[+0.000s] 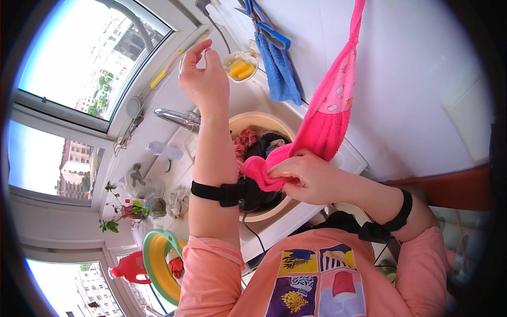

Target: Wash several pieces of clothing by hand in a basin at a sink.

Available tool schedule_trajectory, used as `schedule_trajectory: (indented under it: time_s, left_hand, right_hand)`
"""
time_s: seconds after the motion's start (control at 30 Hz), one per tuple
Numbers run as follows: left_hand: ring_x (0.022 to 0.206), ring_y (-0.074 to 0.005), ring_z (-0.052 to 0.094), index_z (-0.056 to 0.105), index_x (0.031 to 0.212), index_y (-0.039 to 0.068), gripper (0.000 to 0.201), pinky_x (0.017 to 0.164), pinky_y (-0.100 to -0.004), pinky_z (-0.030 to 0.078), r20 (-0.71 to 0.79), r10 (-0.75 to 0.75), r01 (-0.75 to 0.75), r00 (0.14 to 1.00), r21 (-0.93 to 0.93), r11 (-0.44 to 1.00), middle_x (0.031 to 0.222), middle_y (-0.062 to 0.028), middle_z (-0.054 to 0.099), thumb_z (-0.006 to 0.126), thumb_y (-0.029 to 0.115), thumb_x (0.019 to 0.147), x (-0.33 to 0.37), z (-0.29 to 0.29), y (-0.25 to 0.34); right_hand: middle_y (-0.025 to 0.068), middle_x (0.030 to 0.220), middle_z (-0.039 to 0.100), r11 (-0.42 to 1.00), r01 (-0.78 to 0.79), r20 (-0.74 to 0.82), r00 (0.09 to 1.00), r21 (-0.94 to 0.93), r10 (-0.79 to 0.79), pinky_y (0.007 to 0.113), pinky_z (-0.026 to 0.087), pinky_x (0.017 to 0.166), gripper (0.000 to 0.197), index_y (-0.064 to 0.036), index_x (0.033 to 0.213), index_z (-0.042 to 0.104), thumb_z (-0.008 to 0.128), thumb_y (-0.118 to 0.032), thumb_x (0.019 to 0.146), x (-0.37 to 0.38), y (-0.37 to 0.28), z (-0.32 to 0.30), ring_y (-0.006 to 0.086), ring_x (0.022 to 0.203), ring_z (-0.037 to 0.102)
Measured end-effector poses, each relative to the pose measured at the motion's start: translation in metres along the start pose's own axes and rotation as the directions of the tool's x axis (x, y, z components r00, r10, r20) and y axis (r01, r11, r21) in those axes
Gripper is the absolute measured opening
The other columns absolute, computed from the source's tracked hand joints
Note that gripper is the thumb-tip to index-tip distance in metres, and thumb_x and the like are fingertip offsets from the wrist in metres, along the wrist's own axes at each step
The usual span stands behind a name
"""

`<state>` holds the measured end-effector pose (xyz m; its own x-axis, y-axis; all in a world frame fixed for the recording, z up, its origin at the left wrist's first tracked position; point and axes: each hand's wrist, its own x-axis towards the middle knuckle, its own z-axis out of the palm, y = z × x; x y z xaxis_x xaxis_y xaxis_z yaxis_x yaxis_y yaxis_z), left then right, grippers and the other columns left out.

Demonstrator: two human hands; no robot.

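Hanging from a high point on the white wall [422, 63], a bright pink terry hand towel with small printed patches [330, 113] is recorded as the item in hand. Its lower end is gathered over the round beige plastic basin [248, 122], where it is gripped by the right hand [303, 179]; the fingers are closed around a bunched fold of the cloth. The left hand [203, 76] is held raised above the chrome tap [177, 118], empty, with thumb and forefinger nearly pinched and the other fingers loosely curled.

Handling, as judged: the towel is soft, limp and light, though heavier and clingy if wet; whether it is wet cannot be told. It is not fragile and not slippery. Hold is best taken at the bunched lower end or along the thick body, where the pile gives purchase; the narrow upper strip bears the hanging load.

Contents of the basin are listed as dark and reddish crumpled garments [253, 142]. Nearby items: a blue cloth clipped by a blue peg [277, 68], a small white bowl with yellow pieces [240, 67], a clear plastic bottle lying on the counter [163, 150], a small potted plant [129, 208] at the window [90, 58].
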<state>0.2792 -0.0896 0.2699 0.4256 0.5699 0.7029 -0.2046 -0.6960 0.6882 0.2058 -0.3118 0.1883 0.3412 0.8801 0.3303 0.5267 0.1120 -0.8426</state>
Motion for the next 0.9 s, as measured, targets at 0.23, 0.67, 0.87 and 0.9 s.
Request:
schedule_trajectory:
  time_s: [0.23, 0.67, 0.87, 0.9]
  left_hand:
    - [0.049, -0.0061, 0.044, 0.072, 0.095, 0.006, 0.02, 0.053, -0.0255, 0.04, 0.01, -0.072, 0.073, 0.997, -0.113, 0.991, 0.092, -0.006, 0.068, 0.059, 0.014, 0.082, 0.002, -0.012, 0.016]
    - [0.087, -0.0185, 0.059, 0.072, 0.093, 0.007, 0.019, 0.073, -0.031, 0.046, 0.045, 0.026, -0.023, 0.999, -0.064, 0.998, 0.092, -0.0086, 0.066, 0.06, 0.011, 0.08, -0.008, 0.009, -0.002]
    - [0.09, -0.0163, 0.058, 0.071, 0.098, 0.006, 0.02, 0.078, -0.03, 0.046, 0.219, -0.184, 0.207, 0.958, -0.086, 0.975, 0.097, -0.0068, 0.067, 0.061, 0.016, 0.084, -0.018, -0.005, -0.006]
    - [0.092, -0.0154, 0.058, 0.07, 0.1, 0.006, 0.021, 0.081, -0.0299, 0.046, 0.341, -0.293, 0.35, 0.893, -0.118, 0.929, 0.099, -0.0061, 0.068, 0.062, 0.02, 0.086, -0.024, -0.008, -0.003]
  right_hand:
    - [0.0204, 0.09, 0.067, 0.899, -0.415, -0.24, 0.867, 0.139, 0.437, 0.04, 0.048, 0.084, 0.034, 0.0038, 0.112, 0.062, 0.055, -0.008, 0.081, 0.011, -0.006, -0.021, 0.0361, 0.081, 0.064]
    - [0.0173, 0.089, 0.066, 0.997, -0.032, -0.046, 0.999, -0.069, 0.029, 0.041, 0.042, 0.087, 0.026, -0.001, 0.099, 0.067, 0.058, -0.013, 0.077, 0.015, 0.008, 0.009, 0.0326, 0.088, 0.063]
    - [0.0141, 0.095, 0.067, 0.894, -0.331, 0.069, 0.928, -0.301, 0.367, 0.037, 0.046, 0.087, 0.029, -0.0013, 0.103, 0.067, 0.055, -0.008, 0.078, 0.028, 0.023, -0.021, 0.0281, 0.096, 0.062]
    - [0.0145, 0.094, 0.067, 0.896, -0.387, -0.04, 0.921, -0.216, 0.387, 0.036, 0.047, 0.086, 0.028, -0.0013, 0.102, 0.067, 0.054, -0.007, 0.078, 0.027, 0.031, -0.025, 0.0264, 0.095, 0.063]
